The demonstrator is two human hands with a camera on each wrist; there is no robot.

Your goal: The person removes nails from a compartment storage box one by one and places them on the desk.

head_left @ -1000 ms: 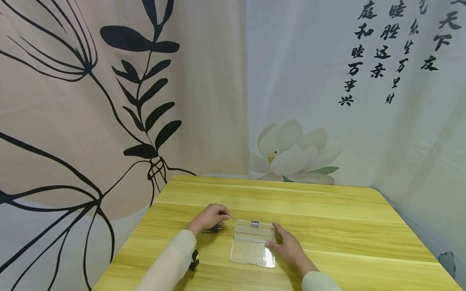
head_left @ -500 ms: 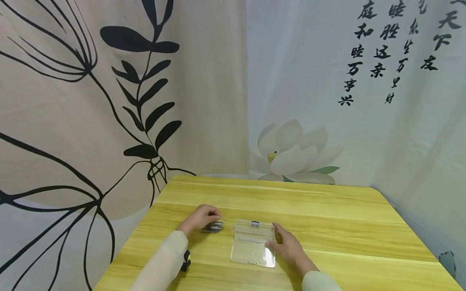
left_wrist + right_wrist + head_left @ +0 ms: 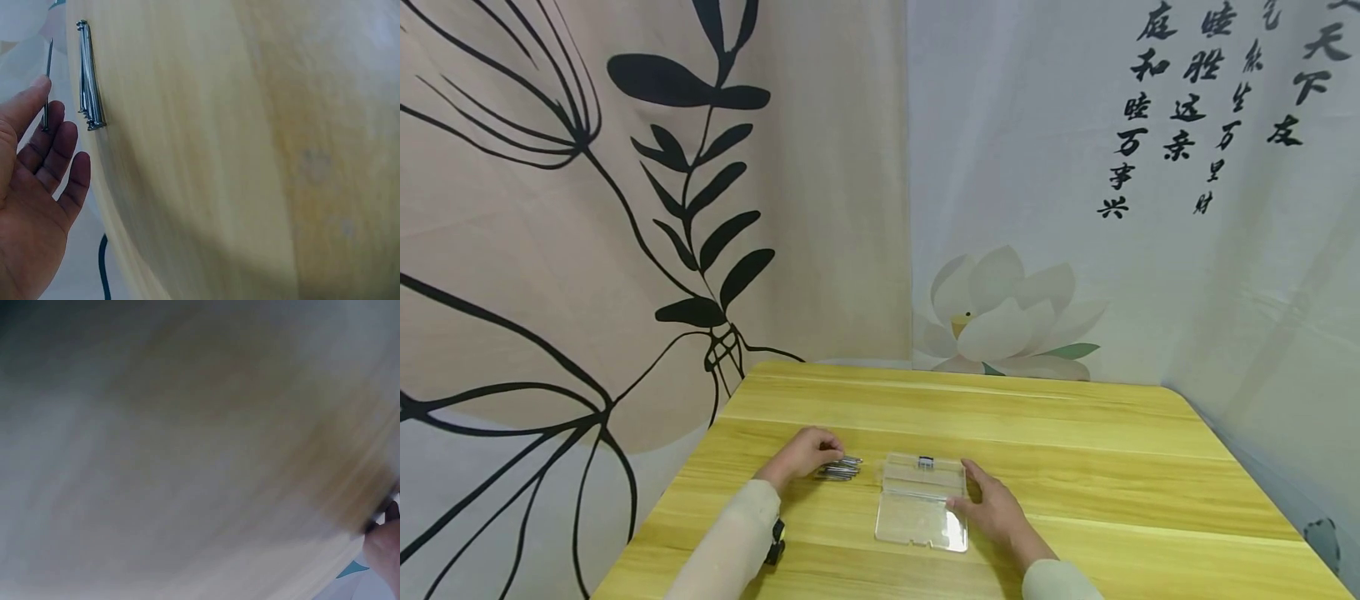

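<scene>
My left hand [image 3: 805, 454] pinches a single nail [image 3: 49, 59] between thumb and index finger, its point turned away and its head near the fingers. The other fingers are loosely curved. Close beside that hand, a small pile of steel nails [image 3: 841, 470] lies on the table; the left wrist view shows them side by side. To their right is a clear plastic box [image 3: 917, 518], lid folded open toward me. My right hand [image 3: 997, 508] holds its right side, thumb near the hinge and fingers at the far corner. The right wrist view catches only a bit of this hand.
The wood-grain table [image 3: 1075, 467] reaches back to a printed curtain [image 3: 835, 208] with plants and writing. A black wrist device [image 3: 777, 542] sits at the left sleeve. The box has a dark latch [image 3: 925, 462] at its far edge.
My left hand has drawn back leftward from beside the box with the nail, and more of the nail pile shows. My right hand and the box have stayed put.
</scene>
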